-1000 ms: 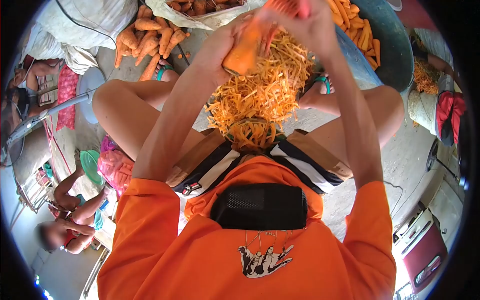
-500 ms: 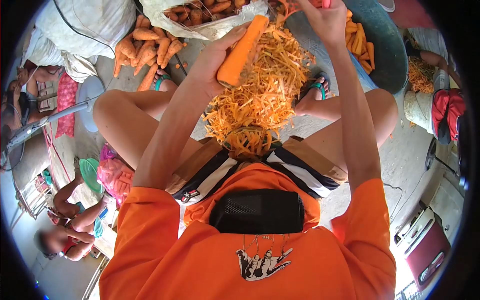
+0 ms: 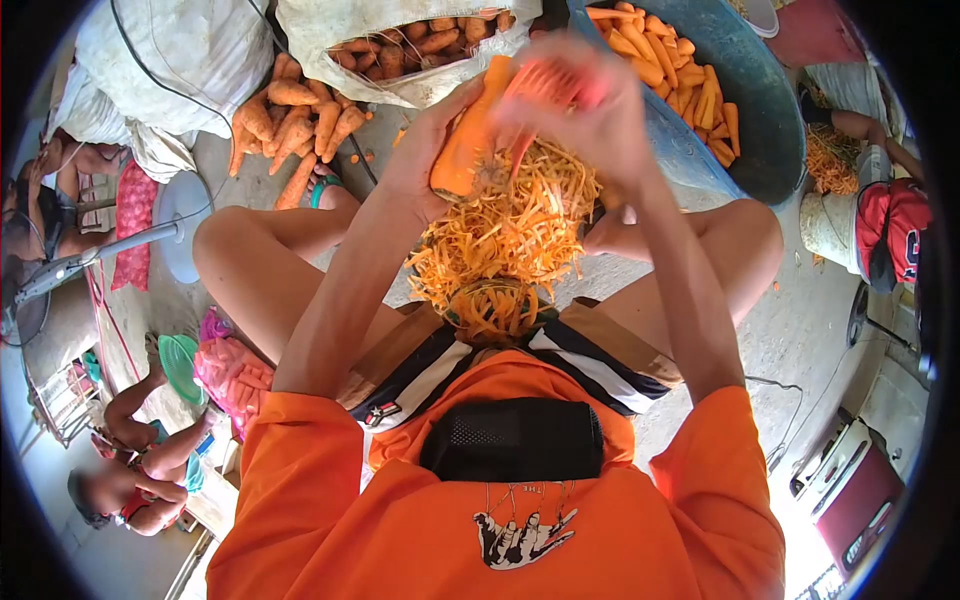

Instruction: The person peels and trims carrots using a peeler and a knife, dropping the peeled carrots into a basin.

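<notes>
A thick, bright orange carrot (image 3: 463, 150) is gripped in my left hand (image 3: 416, 150), tilted with its cut, darker end toward me. My right hand (image 3: 612, 130), smeared by motion, is closed on a red peeler (image 3: 545, 88). The peeler's head is up against the carrot's right side or just beside it; blur hides which. Below both hands, a tall heap of carrot peelings (image 3: 505, 235) rises between my legs, its lower part in a container that is mostly covered.
A blue tub (image 3: 765, 140) with peeled carrots (image 3: 690, 85) stands at the upper right. Unpeeled carrots (image 3: 290, 115) lie on the floor at upper left, near a white sack (image 3: 400, 85) full of more. Other people sit at the left and right edges.
My right hand has come down and left from beside the tub, bringing the peeler to the carrot. The carrot in my left hand has shifted slightly left and down.
</notes>
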The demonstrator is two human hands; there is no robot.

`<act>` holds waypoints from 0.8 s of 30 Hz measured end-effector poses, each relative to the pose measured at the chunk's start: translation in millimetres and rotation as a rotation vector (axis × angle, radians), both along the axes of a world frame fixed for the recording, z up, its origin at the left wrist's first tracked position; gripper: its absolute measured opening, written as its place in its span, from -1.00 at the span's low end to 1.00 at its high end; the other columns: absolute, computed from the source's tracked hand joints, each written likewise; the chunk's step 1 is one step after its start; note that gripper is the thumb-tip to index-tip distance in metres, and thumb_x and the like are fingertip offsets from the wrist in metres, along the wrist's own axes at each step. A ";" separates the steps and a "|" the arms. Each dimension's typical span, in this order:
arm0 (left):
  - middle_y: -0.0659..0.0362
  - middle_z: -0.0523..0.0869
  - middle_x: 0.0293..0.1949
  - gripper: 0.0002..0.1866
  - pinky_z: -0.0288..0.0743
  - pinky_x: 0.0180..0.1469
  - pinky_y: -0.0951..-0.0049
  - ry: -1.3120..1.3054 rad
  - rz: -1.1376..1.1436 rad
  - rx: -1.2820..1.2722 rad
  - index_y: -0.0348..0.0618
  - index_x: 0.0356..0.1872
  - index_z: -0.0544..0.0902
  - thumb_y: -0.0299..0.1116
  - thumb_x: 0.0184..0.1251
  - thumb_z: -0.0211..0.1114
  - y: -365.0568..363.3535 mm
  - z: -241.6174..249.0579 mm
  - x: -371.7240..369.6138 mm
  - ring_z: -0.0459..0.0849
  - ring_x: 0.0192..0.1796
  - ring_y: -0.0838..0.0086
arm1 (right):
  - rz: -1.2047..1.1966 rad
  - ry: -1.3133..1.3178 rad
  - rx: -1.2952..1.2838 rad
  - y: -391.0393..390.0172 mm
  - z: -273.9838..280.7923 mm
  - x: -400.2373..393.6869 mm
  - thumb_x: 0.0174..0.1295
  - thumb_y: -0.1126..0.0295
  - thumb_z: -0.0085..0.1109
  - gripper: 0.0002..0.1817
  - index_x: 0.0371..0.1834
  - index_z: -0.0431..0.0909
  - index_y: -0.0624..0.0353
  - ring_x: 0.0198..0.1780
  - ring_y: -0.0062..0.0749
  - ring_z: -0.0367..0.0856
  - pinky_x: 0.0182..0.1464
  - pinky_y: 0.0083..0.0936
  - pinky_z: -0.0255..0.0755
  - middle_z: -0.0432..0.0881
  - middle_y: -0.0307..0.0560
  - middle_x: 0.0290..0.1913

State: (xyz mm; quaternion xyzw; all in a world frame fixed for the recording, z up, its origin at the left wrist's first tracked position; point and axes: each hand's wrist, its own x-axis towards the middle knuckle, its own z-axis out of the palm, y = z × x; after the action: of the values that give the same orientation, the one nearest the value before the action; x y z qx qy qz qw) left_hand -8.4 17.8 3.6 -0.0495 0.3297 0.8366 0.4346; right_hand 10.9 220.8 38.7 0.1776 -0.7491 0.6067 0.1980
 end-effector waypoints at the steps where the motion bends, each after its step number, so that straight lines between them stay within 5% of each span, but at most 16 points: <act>1: 0.15 0.75 -0.06 -0.58 0.72 -0.21 0.48 0.036 -0.020 0.075 -0.05 0.34 0.53 -0.12 0.62 0.19 0.7 2.5 -0.3 0.76 -0.17 0.52 | 0.066 0.185 0.294 -11.6 7.6 7.7 0.18 0.35 0.61 -0.72 -0.41 0.63 0.21 -0.33 -0.62 0.69 -0.28 -0.60 0.55 0.77 -0.17 -0.34; 4: 0.14 0.74 -0.04 -0.60 0.72 -0.26 0.46 0.041 0.059 -0.116 -0.01 0.35 0.52 -0.13 0.64 0.16 4.9 13.8 12.9 0.76 -0.21 0.50 | 0.002 -0.100 0.155 16.0 -33.6 -11.2 0.21 0.34 0.59 -0.75 -0.31 0.67 0.23 -0.24 -0.57 0.75 -0.23 -0.57 0.60 0.82 -0.12 -0.25; 5: 0.14 0.74 -0.04 -0.60 0.72 -0.26 0.46 0.040 0.053 -0.115 -0.01 0.35 0.52 -0.13 0.64 0.16 0.5 7.3 10.0 0.76 -0.21 0.50 | -0.066 -0.157 -0.069 25.8 -30.8 -23.9 0.15 0.29 0.64 -0.69 -0.32 0.66 0.22 -0.20 -0.57 0.75 -0.21 -0.53 0.61 0.81 -0.13 -0.23; 7: 0.17 0.74 -0.02 -0.56 0.73 -0.25 0.46 -0.023 -0.082 -0.002 0.04 0.44 0.47 -0.15 0.65 0.13 -7.4 1.7 0.9 0.76 -0.17 0.49 | -0.085 -0.035 -0.130 48.6 -19.8 -40.5 0.43 0.54 0.31 -0.83 -0.24 0.47 0.26 -0.38 -0.49 0.76 -0.40 -0.52 0.57 0.75 -0.05 -0.38; 8: 0.17 0.73 0.07 -0.52 0.74 -0.19 0.45 0.062 -0.046 -0.074 0.09 0.52 0.39 -0.17 0.67 0.09 -5.9 -2.5 1.5 0.76 -0.10 0.47 | -0.084 -0.029 -0.126 49.4 -23.8 -38.3 0.43 0.54 0.31 -0.83 -0.24 0.47 0.26 -0.38 -0.49 0.76 -0.40 -0.52 0.57 0.75 -0.05 -0.38; 10: 0.17 0.71 0.12 -0.50 0.74 -0.16 0.43 0.038 0.014 -0.105 0.08 0.54 0.37 -0.18 0.68 0.08 3.7 7.6 5.1 0.76 -0.07 0.47 | 0.078 -0.274 -0.336 22.1 -13.2 -17.2 0.11 0.26 0.67 -0.66 -0.31 0.69 0.22 -0.24 -0.59 0.73 -0.23 -0.52 0.59 0.81 -0.15 -0.24; 11: 0.17 0.70 0.17 -0.49 0.75 -0.13 0.42 0.008 0.070 -0.135 0.06 0.56 0.35 -0.19 0.68 0.07 5.7 9.9 5.2 0.76 -0.04 0.46 | 0.082 -0.273 -0.336 9.5 -7.0 -8.0 0.11 0.26 0.67 -0.66 -0.31 0.69 0.22 -0.24 -0.59 0.73 -0.23 -0.52 0.59 0.81 -0.15 -0.24; 13: 0.16 0.66 0.25 -0.50 0.75 -0.07 0.40 0.017 0.003 -0.117 0.02 0.56 0.34 -0.21 0.70 0.03 3.9 10.4 -1.5 0.76 0.02 0.45 | 0.089 0.247 0.342 -7.7 3.6 2.6 0.19 0.26 0.61 -0.71 -0.21 0.73 0.22 -0.31 -0.56 0.74 -0.26 -0.57 0.60 0.82 -0.18 -0.25; 14: 0.18 0.66 0.25 -0.49 0.74 -0.06 0.41 0.062 0.037 -0.085 0.01 0.56 0.34 -0.21 0.69 0.04 5.2 8.4 2.5 0.76 0.03 0.46 | 0.138 0.186 0.421 2.1 3.6 2.7 0.36 0.45 0.42 -0.78 -0.07 0.61 0.33 -0.22 -0.45 0.83 -0.22 -0.59 0.70 0.81 -0.02 -0.20; 17: 0.20 0.66 0.26 -0.48 0.73 -0.01 0.45 0.146 0.026 -0.093 0.00 0.55 0.36 -0.20 0.66 0.11 0.5 6.3 5.7 0.74 0.08 0.48 | -0.147 -0.038 0.131 51.4 -39.7 -41.7 0.22 0.27 0.60 -0.72 -0.19 0.75 0.21 -0.33 -0.59 0.73 -0.27 -0.60 0.59 0.82 -0.25 -0.23; 18: 0.20 0.65 0.25 -0.47 0.73 0.02 0.43 0.107 0.027 -0.097 0.00 0.54 0.37 -0.19 0.64 0.14 -0.3 6.0 6.2 0.74 0.09 0.48 | -0.114 -0.171 -0.047 50.3 -11.2 -38.0 0.41 0.54 0.35 -0.73 -0.33 0.39 0.19 -0.33 -0.47 0.77 -0.39 -0.55 0.56 0.73 -0.07 -0.38; 21: 0.18 0.65 0.24 -0.45 0.72 0.04 0.40 0.064 0.046 -0.090 -0.01 0.54 0.37 -0.18 0.62 0.18 3.3 11.0 2.4 0.73 0.10 0.46 | -0.029 -0.084 -0.111 41.2 -31.7 -33.2 0.35 0.46 0.43 -0.79 -0.05 0.62 0.27 -0.18 -0.54 0.83 -0.15 -0.62 0.65 0.81 -0.11 -0.23; 23: 0.15 0.65 0.22 -0.43 0.73 0.05 0.38 0.028 0.085 -0.068 -0.02 0.53 0.36 -0.16 0.60 0.21 6.9 17.7 2.7 0.73 0.11 0.42 | 0.040 -0.111 -0.070 8.1 -6.0 -3.9 0.34 0.49 0.43 -0.81 -0.08 0.64 0.28 -0.19 -0.55 0.81 -0.17 -0.63 0.65 0.80 -0.14 -0.21; 24: 0.17 0.64 0.22 -0.43 0.72 0.05 0.39 0.032 0.062 0.025 0.01 0.53 0.36 -0.17 0.59 0.23 5.9 14.4 1.6 0.72 0.10 0.42 | 0.084 0.060 0.149 -0.4 6.2 1.9 0.31 0.48 0.47 -0.80 -0.10 0.65 0.28 -0.19 -0.56 0.79 -0.17 -0.65 0.63 0.80 -0.16 -0.20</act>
State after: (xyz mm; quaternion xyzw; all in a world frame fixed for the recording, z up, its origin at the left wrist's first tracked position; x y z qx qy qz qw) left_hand -6.8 23.7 18.1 -0.0410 0.3245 0.8545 0.4035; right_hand 12.8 220.4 44.8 0.2414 -0.7777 0.5516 0.1809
